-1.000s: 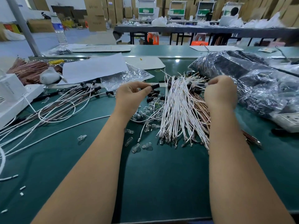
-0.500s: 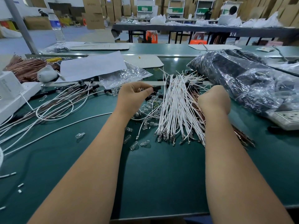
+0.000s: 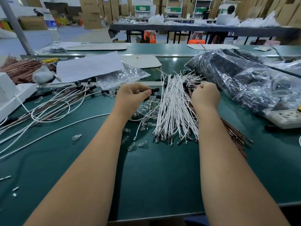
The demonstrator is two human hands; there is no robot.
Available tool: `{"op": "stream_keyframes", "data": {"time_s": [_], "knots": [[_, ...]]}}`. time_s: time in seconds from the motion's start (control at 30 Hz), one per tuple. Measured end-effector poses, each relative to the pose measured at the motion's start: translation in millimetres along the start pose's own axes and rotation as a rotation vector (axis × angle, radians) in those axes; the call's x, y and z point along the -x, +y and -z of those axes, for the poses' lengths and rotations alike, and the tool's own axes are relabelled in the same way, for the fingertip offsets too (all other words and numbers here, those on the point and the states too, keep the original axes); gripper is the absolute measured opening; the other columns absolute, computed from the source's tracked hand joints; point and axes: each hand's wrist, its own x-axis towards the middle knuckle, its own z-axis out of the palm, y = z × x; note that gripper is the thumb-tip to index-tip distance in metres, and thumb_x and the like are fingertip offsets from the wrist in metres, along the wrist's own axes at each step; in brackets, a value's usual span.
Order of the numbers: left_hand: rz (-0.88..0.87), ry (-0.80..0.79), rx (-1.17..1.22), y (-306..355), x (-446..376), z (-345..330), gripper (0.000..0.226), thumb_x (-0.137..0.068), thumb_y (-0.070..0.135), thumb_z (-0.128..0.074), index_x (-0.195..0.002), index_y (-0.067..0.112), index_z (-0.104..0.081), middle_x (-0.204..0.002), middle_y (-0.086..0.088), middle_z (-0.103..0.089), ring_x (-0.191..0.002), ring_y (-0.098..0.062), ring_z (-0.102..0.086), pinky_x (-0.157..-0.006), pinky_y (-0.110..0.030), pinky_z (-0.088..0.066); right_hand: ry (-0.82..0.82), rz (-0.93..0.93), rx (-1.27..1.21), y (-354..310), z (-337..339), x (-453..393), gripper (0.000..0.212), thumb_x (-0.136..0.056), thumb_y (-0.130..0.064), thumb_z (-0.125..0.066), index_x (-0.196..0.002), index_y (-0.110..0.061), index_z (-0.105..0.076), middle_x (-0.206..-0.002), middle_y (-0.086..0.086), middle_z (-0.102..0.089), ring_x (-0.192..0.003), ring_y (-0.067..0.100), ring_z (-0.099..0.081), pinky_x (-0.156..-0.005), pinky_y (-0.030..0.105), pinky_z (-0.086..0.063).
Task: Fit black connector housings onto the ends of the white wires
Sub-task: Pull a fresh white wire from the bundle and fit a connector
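A small black plastic connector housing is pinched by the left hand, while thin white insulated wires at three o'clock are picked at by the curled right hand, so neighbouring strands could be snagged and dragged out.

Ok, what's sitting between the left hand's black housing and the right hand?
In the head view, the fanned bundle of white wires fills the stretch between the black connector housing pinched by the left hand and the right hand.

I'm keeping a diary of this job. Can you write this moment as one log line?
left hand: pinches black connector housing | right hand: curled on white wires, grip hidden | housing not yet on a wire
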Motion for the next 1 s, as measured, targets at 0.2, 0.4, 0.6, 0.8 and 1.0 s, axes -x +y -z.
{"op": "stream_keyframes", "data": {"time_s": [0.2, 0.4, 0.6, 0.8, 1.0], "knots": [[-0.006, -0.005, -0.012, 2.4, 1.6, -1.2, 0.005, -0.087, 0.015, -0.070, -0.086, 0.019, -0.074, -0.041, 0.017, -0.046, -0.036, -0.002, -0.031, -0.040, -0.011, -0.027, 0.028, 0.041, -0.019, 0.0, -1.2, 5.1, 0.029, -0.086, 0.000, -0.047, -0.100, -0.008, -0.071, -0.098, 0.009, -0.068, -0.084, 0.025, -0.057, -0.066, 0.030, -0.043], [0.012, 0.002, 0.006, 2.5, 4.1, -2.0, 0.009, -0.087, 0.016, -0.070, -0.083, 0.022, -0.073, -0.041, 0.017, -0.042, -0.039, -0.002, -0.031, -0.042, -0.011, -0.028, 0.461, 0.278, 0.209, -13.1, 4.8, 11.6, 0.027, -0.097, -0.011, -0.047, -0.114, -0.015, -0.068, -0.107, 0.007, -0.068, -0.102, 0.026, -0.057, -0.088, 0.035, -0.042], [0.031, 0.068, 0.045, 1.6, 1.9, 0.9, 0.006, -0.089, 0.014, -0.067, -0.088, 0.012, -0.073, -0.051, 0.012, -0.047, -0.043, -0.001, -0.033, -0.046, -0.011, -0.031, 0.424, 0.651, 0.105, -42.4, -15.8, 31.2, 0.025, -0.093, 0.001, -0.051, -0.106, -0.008, -0.071, -0.084, 0.008, -0.064, -0.081, 0.022, -0.049, -0.072, 0.025, -0.037], [0.063, 0.159, 0.021, -4.7, -5.6, 12.4, 0.013, -0.089, 0.010, -0.066, -0.081, 0.021, -0.068, -0.064, 0.003, -0.056, -0.047, 0.001, -0.043, -0.049, -0.013, -0.038, 0.104, 0.628, 0.077, -35.2, -43.5, 45.6, 0.024, -0.091, -0.013, -0.052, -0.104, -0.014, -0.072, -0.085, -0.001, -0.048, -0.088, 0.016, -0.037, -0.081, 0.023, -0.027], [0.070, 0.152, -0.029, -12.7, -9.5, 17.4, 0.021, -0.088, 0.011, -0.067, -0.076, 0.028, -0.067, -0.070, 0.010, -0.063, -0.057, 0.007, -0.054, -0.061, -0.011, -0.046, 0.074, 0.560, -0.073, -34.5, -40.5, 44.9, 0.016, -0.088, -0.019, -0.060, -0.092, -0.019, -0.075, -0.080, -0.003, -0.048, -0.088, 0.016, -0.038, -0.076, 0.023, -0.027]]}}
